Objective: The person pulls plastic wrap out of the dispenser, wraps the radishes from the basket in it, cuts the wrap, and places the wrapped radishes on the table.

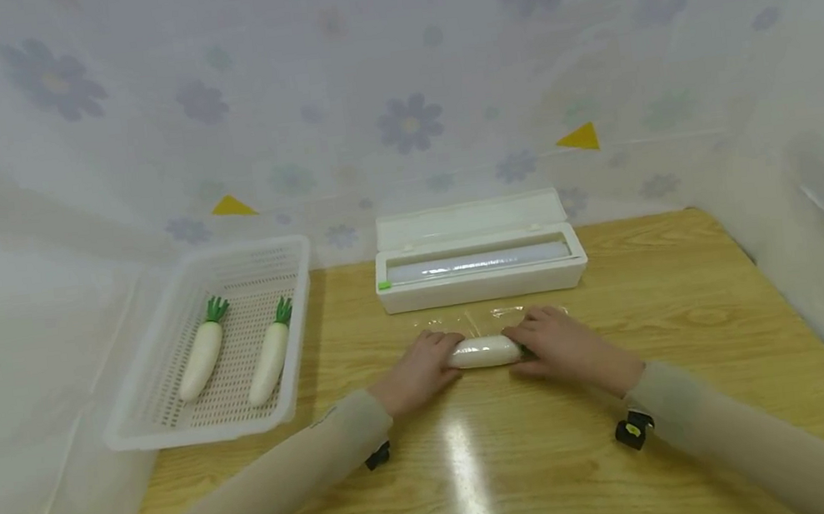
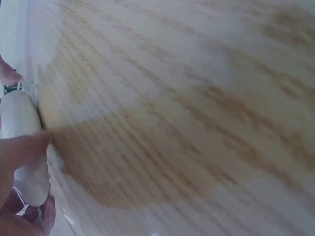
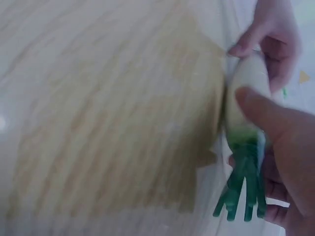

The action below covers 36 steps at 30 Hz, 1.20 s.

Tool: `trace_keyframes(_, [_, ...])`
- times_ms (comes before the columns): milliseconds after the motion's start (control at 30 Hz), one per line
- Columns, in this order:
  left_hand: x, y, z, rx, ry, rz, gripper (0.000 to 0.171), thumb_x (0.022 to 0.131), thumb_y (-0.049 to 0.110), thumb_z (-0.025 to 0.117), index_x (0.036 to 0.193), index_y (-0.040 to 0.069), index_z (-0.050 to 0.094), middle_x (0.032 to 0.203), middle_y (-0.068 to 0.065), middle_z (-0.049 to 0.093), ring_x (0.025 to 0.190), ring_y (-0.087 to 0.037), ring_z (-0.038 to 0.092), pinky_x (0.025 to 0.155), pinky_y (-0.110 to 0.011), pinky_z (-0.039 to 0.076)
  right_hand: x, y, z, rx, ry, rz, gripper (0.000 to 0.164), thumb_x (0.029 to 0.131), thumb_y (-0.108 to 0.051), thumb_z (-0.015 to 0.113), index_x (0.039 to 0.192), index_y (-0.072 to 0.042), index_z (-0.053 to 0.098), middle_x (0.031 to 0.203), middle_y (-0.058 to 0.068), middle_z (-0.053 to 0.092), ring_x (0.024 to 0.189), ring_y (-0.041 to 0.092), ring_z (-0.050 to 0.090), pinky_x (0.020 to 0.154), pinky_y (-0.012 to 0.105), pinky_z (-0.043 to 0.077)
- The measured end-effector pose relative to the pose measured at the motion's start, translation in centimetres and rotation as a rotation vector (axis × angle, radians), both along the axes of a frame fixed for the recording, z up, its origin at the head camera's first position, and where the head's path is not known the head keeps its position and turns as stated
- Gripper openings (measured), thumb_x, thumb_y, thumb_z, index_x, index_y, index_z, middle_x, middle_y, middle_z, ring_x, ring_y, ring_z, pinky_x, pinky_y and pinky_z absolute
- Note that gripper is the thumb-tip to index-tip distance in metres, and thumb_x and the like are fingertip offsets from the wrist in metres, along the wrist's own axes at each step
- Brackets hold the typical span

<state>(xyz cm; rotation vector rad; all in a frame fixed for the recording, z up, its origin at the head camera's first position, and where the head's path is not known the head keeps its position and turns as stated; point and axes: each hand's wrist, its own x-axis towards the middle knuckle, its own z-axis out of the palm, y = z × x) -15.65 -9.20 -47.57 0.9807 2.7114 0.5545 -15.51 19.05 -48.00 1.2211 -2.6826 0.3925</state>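
A white radish (image 1: 486, 352) with a green top lies crosswise on the table, a shiny clear film around it. My left hand (image 1: 423, 366) grips its left end, thumb on the near side and fingers over the far side. At the other end my right hand (image 1: 559, 350) holds it by the leafy end. In the right wrist view the green leaves (image 3: 244, 182) stick out below my right thumb (image 3: 261, 110). Clear plastic film (image 1: 468, 321) spreads on the table just beyond the radish.
Behind the hands stands a white cling film dispenser (image 1: 483, 287), lid raised, a film roll (image 1: 479, 262) inside. A white plastic basket (image 1: 295, 361) at the left holds two more radishes (image 1: 202, 360). Patterned sheeting (image 1: 409, 123) surrounds the wooden table (image 1: 539, 461).
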Motion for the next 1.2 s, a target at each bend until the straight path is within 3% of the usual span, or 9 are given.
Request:
trace_keyframes(100, [0.0, -0.2, -0.1, 0.023, -0.016, -0.015, 0.053, 0.101, 0.019, 0.070, 0.148, 0.004, 0.053, 0.141, -0.013, 0.061, 0.127, -0.028, 0.056, 0.111, -0.042, 0.046, 0.1, -0.1, -0.2, 0.029, 0.005, -0.024, 0.047, 0.089, -0.036, 0.083, 0.121, -0.004, 0.070, 0.101, 0.005, 0.072, 0.096, 0.024, 0.060, 0.090, 0.045, 0.049])
trace_keyframes(367, [1.2, -0.9, 0.1, 0.134, -0.099, -0.019, 0.058, 0.100, 0.020, 0.071, 0.152, 0.005, 0.051, 0.132, -0.013, 0.060, 0.116, -0.023, 0.059, 0.103, -0.038, 0.051, 0.5, 0.8, -1.0, -0.065, 0.005, 0.026, 0.047, 0.087, -0.038, 0.085, 0.119, -0.006, 0.075, 0.108, 0.003, 0.070, 0.101, 0.023, 0.058, 0.092, 0.045, 0.048])
trace_keyframes(567, [1.4, -1.0, 0.4, 0.157, -0.134, 0.000, 0.053, 0.100, 0.023, 0.072, 0.147, 0.005, 0.055, 0.138, -0.012, 0.062, 0.124, -0.026, 0.060, 0.109, -0.042, 0.049, 0.9, 1.1, -1.1, -0.076, 0.030, 0.024, 0.048, 0.086, -0.038, 0.085, 0.120, -0.006, 0.075, 0.098, 0.001, 0.067, 0.093, 0.020, 0.057, 0.083, 0.042, 0.049])
trace_keyframes(733, [1.3, -1.1, -0.1, 0.171, -0.102, 0.001, 0.051, 0.099, 0.025, 0.072, 0.144, 0.006, 0.058, 0.139, -0.011, 0.064, 0.125, -0.025, 0.062, 0.109, -0.040, 0.049, 1.2, 1.1, -1.0, -0.054, 0.000, 0.001, 0.048, 0.087, -0.038, 0.083, 0.121, -0.006, 0.075, 0.097, 0.001, 0.070, 0.092, 0.020, 0.058, 0.084, 0.044, 0.050])
trace_keyframes(933, [1.9, -1.0, 0.0, 0.167, -0.049, -0.012, 0.050, 0.100, 0.026, 0.072, 0.143, 0.003, 0.060, 0.139, -0.014, 0.064, 0.128, -0.033, 0.062, 0.109, -0.044, 0.050, 1.4, 1.0, -0.8, -0.045, -0.039, -0.027, 0.050, 0.089, -0.038, 0.082, 0.125, -0.005, 0.073, 0.101, 0.003, 0.072, 0.093, 0.020, 0.058, 0.090, 0.048, 0.051])
trace_keyframes(1067, [2.3, -1.0, 0.0, 0.137, -0.030, 0.000, 0.050, 0.101, 0.028, 0.071, 0.143, 0.005, 0.060, 0.140, -0.013, 0.064, 0.131, -0.035, 0.060, 0.110, -0.045, 0.048, 1.5, 1.1, -0.7, -0.068, -0.041, -0.008, 0.052, 0.088, -0.036, 0.083, 0.129, -0.006, 0.071, 0.102, 0.002, 0.074, 0.091, 0.019, 0.056, 0.088, 0.046, 0.050])
trace_keyframes(1200, [2.4, -0.9, 0.0, 0.124, -0.017, 0.005, 0.050, 0.102, 0.028, 0.070, 0.144, 0.004, 0.059, 0.137, -0.013, 0.066, 0.124, -0.030, 0.064, 0.107, -0.042, 0.052, 1.6, 1.2, -0.8, -0.077, -0.022, 0.015, 0.051, 0.088, -0.034, 0.083, 0.130, -0.009, 0.070, 0.101, 0.001, 0.074, 0.087, 0.017, 0.054, 0.084, 0.043, 0.048])
